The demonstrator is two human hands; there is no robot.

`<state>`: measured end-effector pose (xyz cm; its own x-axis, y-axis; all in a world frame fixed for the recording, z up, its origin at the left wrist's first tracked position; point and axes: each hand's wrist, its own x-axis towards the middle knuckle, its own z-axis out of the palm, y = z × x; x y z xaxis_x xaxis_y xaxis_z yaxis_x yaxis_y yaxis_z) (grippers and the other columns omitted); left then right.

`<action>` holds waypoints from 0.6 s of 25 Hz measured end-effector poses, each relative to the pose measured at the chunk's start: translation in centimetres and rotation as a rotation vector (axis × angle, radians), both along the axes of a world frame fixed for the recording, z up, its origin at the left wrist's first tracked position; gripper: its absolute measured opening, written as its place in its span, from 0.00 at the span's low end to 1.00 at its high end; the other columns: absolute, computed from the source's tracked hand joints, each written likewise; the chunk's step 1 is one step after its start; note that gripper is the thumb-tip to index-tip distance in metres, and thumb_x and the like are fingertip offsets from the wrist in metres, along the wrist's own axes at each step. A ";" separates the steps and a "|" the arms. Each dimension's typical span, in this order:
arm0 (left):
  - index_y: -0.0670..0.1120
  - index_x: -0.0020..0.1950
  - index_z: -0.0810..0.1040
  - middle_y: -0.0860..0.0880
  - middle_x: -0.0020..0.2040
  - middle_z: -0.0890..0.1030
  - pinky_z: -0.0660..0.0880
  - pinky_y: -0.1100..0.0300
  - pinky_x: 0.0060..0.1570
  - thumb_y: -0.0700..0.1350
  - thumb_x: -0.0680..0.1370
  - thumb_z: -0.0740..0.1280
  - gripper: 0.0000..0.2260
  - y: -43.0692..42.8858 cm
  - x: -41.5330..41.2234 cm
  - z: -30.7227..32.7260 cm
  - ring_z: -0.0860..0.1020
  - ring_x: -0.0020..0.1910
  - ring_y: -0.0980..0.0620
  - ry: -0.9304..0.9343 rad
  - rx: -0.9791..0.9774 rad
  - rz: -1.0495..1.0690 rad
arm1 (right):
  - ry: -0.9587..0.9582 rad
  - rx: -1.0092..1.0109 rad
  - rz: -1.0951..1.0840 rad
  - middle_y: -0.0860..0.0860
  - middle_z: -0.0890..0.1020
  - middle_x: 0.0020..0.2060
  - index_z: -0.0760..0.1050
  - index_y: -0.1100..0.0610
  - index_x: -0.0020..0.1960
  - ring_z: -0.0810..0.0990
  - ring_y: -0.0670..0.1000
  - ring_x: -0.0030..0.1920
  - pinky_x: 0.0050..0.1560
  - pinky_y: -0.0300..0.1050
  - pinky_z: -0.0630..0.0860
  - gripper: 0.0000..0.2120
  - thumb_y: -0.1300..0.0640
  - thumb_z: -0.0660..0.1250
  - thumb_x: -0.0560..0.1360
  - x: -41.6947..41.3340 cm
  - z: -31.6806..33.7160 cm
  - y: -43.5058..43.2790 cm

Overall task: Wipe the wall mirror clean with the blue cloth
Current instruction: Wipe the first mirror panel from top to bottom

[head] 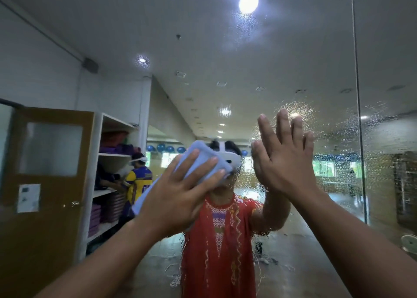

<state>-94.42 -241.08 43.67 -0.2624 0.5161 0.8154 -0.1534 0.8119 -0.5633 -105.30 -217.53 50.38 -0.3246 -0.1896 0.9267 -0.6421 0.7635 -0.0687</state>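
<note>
Wall mirror [293, 49] beaded with droplets [334, 126] at right. Blue cloth [203, 160] pressed on it under left hand [180, 191], fingers spread. Right hand [286, 162] flat on glass, fingers slightly parted.

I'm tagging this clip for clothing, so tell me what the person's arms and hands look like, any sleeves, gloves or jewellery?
The left forearm and right forearm are bare as far as the frame shows: no sleeves, no watch. The left hand and right hand wear no gloves, and no rings or bracelets show. The reflection in the mirror shows a red patterned top with short sleeves.
</note>
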 end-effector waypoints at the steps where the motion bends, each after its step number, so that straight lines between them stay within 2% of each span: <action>1: 0.50 0.78 0.67 0.47 0.79 0.64 0.63 0.33 0.70 0.47 0.79 0.64 0.26 -1.5 0.7 0.1 0.57 0.79 0.38 -0.002 -0.005 0.014 | -0.004 0.005 0.000 0.46 0.35 0.81 0.38 0.34 0.81 0.30 0.52 0.80 0.78 0.57 0.31 0.30 0.34 0.40 0.80 0.2 0.1 0.1; 5: 0.49 0.78 0.67 0.45 0.78 0.65 0.64 0.35 0.70 0.48 0.76 0.59 0.28 -3.8 2.0 4.2 0.56 0.79 0.37 0.037 0.117 0.068 | 0.003 0.039 -0.015 0.48 0.37 0.82 0.41 0.35 0.81 0.34 0.54 0.81 0.78 0.56 0.34 0.31 0.35 0.43 0.80 0.9 0.4 0.8; 8: 0.51 0.79 0.66 0.47 0.78 0.66 0.63 0.38 0.71 0.48 0.75 0.56 0.30 -1.8 1.3 9.3 0.56 0.79 0.38 0.109 0.273 0.059 | 0.037 0.069 -0.038 0.51 0.40 0.83 0.44 0.36 0.81 0.36 0.56 0.82 0.76 0.53 0.33 0.32 0.35 0.45 0.78 0.7 0.4 2.3; 10: 0.53 0.79 0.64 0.49 0.79 0.64 0.59 0.41 0.73 0.47 0.74 0.56 0.31 0.6 0.3 12.9 0.54 0.80 0.40 0.121 0.362 0.037 | 0.066 0.076 -0.085 0.51 0.40 0.83 0.44 0.37 0.82 0.37 0.56 0.82 0.77 0.54 0.34 0.33 0.33 0.45 0.78 0.0 0.2 4.2; 15: 0.57 0.80 0.60 0.53 0.81 0.59 0.53 0.44 0.76 0.47 0.78 0.58 0.29 7.9 -3.3 19.5 0.49 0.81 0.42 0.105 0.376 0.044 | 0.061 0.111 -0.197 0.51 0.35 0.82 0.38 0.34 0.80 0.32 0.55 0.81 0.78 0.56 0.33 0.33 0.30 0.39 0.77 -2.1 -0.6 8.4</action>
<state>-97.71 -233.13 63.16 -0.1826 0.1666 0.9690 -0.2333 0.9500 -0.2073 -107.40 -209.09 49.74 -0.3093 -0.2298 0.9228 -0.4805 0.8751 0.0569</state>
